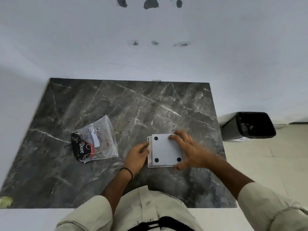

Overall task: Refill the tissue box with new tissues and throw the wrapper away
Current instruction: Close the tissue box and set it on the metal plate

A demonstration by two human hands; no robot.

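A white square tissue box [164,151] lies upside down on the dark marble table [116,105], its base panel with black round feet facing up and sitting slightly askew in the box rim. My right hand [188,150] spreads over the panel's right side, fingers on its far corner and thumb at the near corner. My left hand [138,155] grips the box's left edge with its fingertips. The clear plastic tissue wrapper [95,139], with a black printed end, lies flat and empty to the left, apart from both hands.
A black waste bin [250,125] stands on the tiled floor just past the table's right edge. A white wall rises behind the table. A small greenish scrap [5,201] shows at the table's near left corner.
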